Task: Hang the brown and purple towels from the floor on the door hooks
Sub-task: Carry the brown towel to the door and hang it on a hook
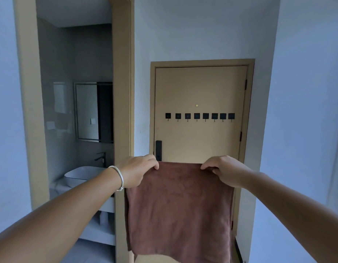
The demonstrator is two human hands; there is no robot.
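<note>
Two hands pinch the brown towel (179, 207) by its top corners: left hand (135, 170), right hand (224, 172). Towel hangs flat at 6 o'clock, hooks (200, 116) at 12 on the door (200, 88). Keep the edge taut, lift above a hook, then lower on. Purple towel not visible.

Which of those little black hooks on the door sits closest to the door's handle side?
The leftmost hook of the row of eight on the door. It ends the row on the side of the black handle; the other seven run off toward the hinges.
</note>
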